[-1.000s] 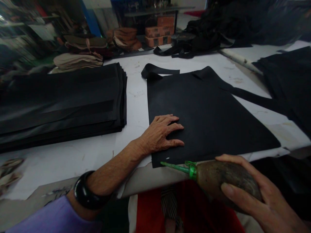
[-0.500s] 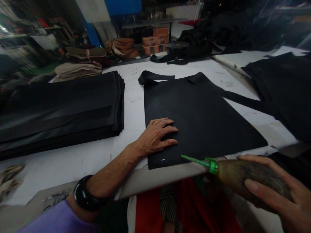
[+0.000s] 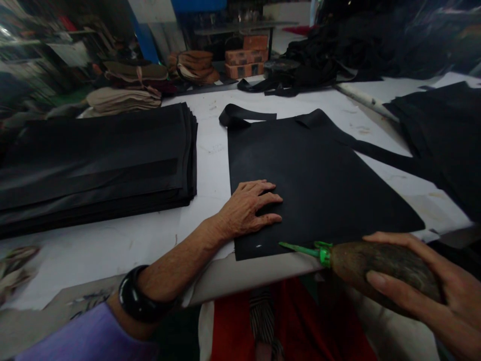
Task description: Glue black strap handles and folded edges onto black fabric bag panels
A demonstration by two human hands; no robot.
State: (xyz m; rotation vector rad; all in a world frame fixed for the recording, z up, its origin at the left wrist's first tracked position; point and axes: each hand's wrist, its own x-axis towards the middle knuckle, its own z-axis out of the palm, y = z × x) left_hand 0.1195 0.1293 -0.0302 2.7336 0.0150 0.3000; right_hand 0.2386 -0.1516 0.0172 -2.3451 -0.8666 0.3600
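A black panel of leather-like sheet lies flat on the white-covered table. Over its left part rests my left hand, palm down with the fingers spread. At the lower right, my right hand grips a stained brown squeeze bottle with a long green nozzle. The nozzle tip points left, over the panel's near edge; whether it touches is unclear. Near the panel's lower left corner shows a small white spot. A black strap runs off the panel's right side, and a curled strap lies at its far left corner.
To the left lies a thick stack of black sheets, with more black sheets at the right. Along the back sit folded beige pieces, brown bundles, orange boxes and a heap of black material.
The squeeze bottle and my right hand have shifted slightly left relative to the panel. My left hand stays in place on it. The whole view has drifted a little.
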